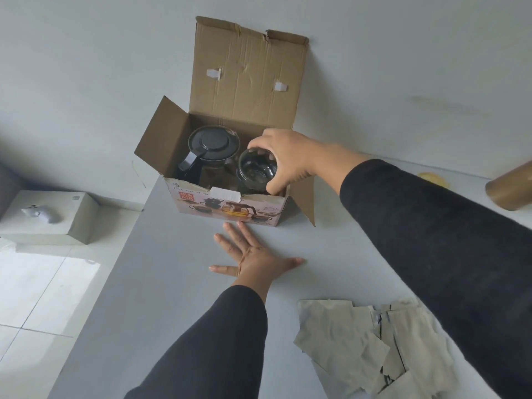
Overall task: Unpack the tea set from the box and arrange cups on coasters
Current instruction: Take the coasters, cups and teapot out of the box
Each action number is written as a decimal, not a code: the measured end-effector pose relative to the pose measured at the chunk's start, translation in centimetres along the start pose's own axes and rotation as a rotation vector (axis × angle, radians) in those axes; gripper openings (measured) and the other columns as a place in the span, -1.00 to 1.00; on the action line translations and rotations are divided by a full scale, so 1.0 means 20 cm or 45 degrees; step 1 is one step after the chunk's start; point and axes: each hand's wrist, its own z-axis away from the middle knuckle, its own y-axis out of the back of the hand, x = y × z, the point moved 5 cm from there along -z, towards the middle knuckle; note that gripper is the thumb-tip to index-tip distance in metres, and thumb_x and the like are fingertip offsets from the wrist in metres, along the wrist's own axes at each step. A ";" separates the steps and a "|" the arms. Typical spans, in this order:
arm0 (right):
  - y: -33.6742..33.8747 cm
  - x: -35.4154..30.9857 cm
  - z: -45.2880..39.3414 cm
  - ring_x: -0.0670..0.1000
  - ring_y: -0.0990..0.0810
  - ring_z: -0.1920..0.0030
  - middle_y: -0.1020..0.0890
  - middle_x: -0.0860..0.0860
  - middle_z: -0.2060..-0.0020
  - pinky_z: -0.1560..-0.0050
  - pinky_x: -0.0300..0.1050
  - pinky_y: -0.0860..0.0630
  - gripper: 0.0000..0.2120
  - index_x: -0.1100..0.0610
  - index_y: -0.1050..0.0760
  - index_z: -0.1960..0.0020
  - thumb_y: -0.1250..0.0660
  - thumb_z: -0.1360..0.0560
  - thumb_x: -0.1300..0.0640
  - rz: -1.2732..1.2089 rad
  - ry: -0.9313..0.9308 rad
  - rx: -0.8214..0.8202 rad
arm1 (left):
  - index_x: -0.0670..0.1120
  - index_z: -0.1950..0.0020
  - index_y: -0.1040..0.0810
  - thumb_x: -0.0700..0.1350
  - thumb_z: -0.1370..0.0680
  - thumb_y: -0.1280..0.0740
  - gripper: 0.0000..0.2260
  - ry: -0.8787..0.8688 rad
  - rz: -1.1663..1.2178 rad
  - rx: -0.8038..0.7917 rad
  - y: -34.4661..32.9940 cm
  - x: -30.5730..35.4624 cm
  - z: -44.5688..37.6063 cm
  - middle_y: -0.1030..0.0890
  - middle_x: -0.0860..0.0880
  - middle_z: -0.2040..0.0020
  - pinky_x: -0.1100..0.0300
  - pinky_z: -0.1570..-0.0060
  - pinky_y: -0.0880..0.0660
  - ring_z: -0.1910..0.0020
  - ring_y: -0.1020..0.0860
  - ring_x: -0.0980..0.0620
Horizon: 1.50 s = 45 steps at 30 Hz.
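Observation:
An open cardboard box (pixel 230 207) stands at the table's far edge, its flaps up. Inside on the left is a glass teapot with a black lid (pixel 213 144). My right hand (pixel 288 156) reaches into the right side of the box and grips a clear glass cup (pixel 254 171) by its rim, tilted toward me. My left hand (pixel 250 259) lies flat on the grey table (pixel 172 283) just in front of the box, fingers spread.
A pile of grey-green paper pieces (pixel 374 344) lies at the near right. A brown cardboard tube (pixel 509 188) and a yellow round thing (pixel 434 178) sit at the far right. A white box (pixel 49 217) stands on the floor to the left.

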 end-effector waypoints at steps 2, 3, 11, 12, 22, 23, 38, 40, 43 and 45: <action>0.01 0.01 0.06 0.01 -0.43 0.04 -0.42 -0.02 0.00 0.09 -0.16 -0.42 -0.29 0.05 -0.42 -0.25 -0.51 -0.13 -0.03 -0.116 -0.034 0.106 | -0.07 -0.40 0.59 0.50 -0.12 -0.38 0.38 0.003 -0.007 0.014 0.00 0.00 0.00 0.62 -0.07 -0.38 -0.51 -0.22 0.25 -0.35 0.59 -0.20; 0.02 0.03 0.09 0.00 -0.42 0.03 -0.41 -0.02 -0.01 0.07 -0.18 -0.40 -0.28 0.06 -0.41 -0.27 -0.52 -0.15 -0.02 -0.175 -0.066 0.161 | -0.07 -0.41 0.58 0.50 -0.12 -0.38 0.38 0.003 -0.008 0.019 0.00 0.00 0.00 0.62 -0.06 -0.38 -0.51 -0.22 0.25 -0.35 0.59 -0.20; 0.03 0.18 0.40 -0.03 -0.45 -0.03 -0.48 -0.03 -0.07 0.05 -0.27 -0.31 -0.22 0.09 -0.41 -0.21 -0.36 -0.03 -0.17 -0.547 -0.377 0.589 | -0.05 -0.43 0.54 0.56 -0.08 -0.32 0.38 -0.027 -0.048 0.066 0.00 0.00 0.03 0.54 -0.05 -0.44 -0.49 -0.26 0.20 -0.41 0.53 -0.18; 0.02 0.22 0.46 -0.04 -0.45 -0.05 -0.49 -0.04 -0.10 0.04 -0.28 -0.31 -0.24 0.10 -0.40 -0.22 -0.37 -0.06 -0.15 -0.600 -0.427 0.630 | -0.05 -0.44 0.54 0.57 -0.06 -0.31 0.38 -0.027 -0.058 0.066 0.00 0.00 0.02 0.54 -0.05 -0.44 -0.48 -0.26 0.21 -0.41 0.52 -0.18; -0.41 0.61 1.14 -0.08 -0.55 -0.07 -0.56 -0.06 -0.09 -0.05 -0.24 -0.45 -0.33 0.01 -0.37 -0.17 -0.44 -0.07 0.02 -1.153 -0.812 0.970 | -0.06 -0.47 0.48 0.65 0.08 -0.20 0.44 0.027 -0.172 0.180 -0.05 -0.01 -0.02 0.47 -0.07 -0.48 -0.38 -0.38 0.16 -0.44 0.46 -0.21; -0.46 0.65 1.21 -0.08 -0.55 -0.06 -0.56 -0.06 -0.08 -0.06 -0.23 -0.46 -0.35 -0.01 -0.37 -0.15 -0.44 -0.08 0.05 -1.191 -0.848 1.019 | -0.05 -0.47 0.47 0.65 0.09 -0.19 0.44 0.030 -0.179 0.190 -0.05 -0.01 -0.03 0.46 -0.07 -0.48 -0.39 -0.37 0.15 -0.45 0.45 -0.22; -0.97 1.18 1.70 -0.02 -0.51 -0.18 -0.52 -0.04 -0.17 -0.18 -0.08 -0.49 -0.35 -0.09 -0.39 -0.19 -0.42 -0.11 0.07 -1.287 -0.989 1.062 | -0.02 -0.54 0.32 0.52 -0.07 -0.33 0.32 0.016 -0.167 0.397 -0.10 0.02 0.01 0.32 -0.05 -0.54 -0.22 -0.45 0.22 -0.50 0.34 -0.19; -0.96 1.21 1.70 -0.03 -0.49 -0.19 -0.52 -0.06 -0.18 -0.20 -0.11 -0.47 -0.31 -0.08 -0.37 -0.26 -0.41 -0.13 0.07 -1.274 -0.961 1.052 | -0.03 -0.54 0.31 0.51 -0.11 -0.34 0.29 0.026 -0.184 0.416 -0.10 0.02 0.01 0.30 -0.06 -0.55 -0.20 -0.46 0.22 -0.50 0.32 -0.18; -0.93 1.25 1.69 -0.04 -0.48 -0.21 -0.51 -0.05 -0.21 -0.21 -0.15 -0.44 -0.26 -0.05 -0.34 -0.33 -0.38 -0.15 0.06 -1.236 -0.931 1.049 | -0.03 -0.55 0.29 0.50 -0.13 -0.35 0.27 0.028 -0.191 0.441 -0.11 0.02 0.00 0.29 -0.06 -0.55 -0.19 -0.46 0.21 -0.51 0.31 -0.18; -0.93 1.26 1.69 -0.03 -0.47 -0.23 -0.50 -0.03 -0.24 -0.23 -0.14 -0.43 -0.24 -0.05 -0.32 -0.36 -0.38 -0.16 0.05 -1.228 -0.918 1.043 | -0.02 -0.55 0.29 0.50 -0.12 -0.34 0.27 0.033 -0.190 0.443 -0.11 0.02 0.00 0.29 -0.05 -0.55 -0.19 -0.46 0.21 -0.51 0.31 -0.18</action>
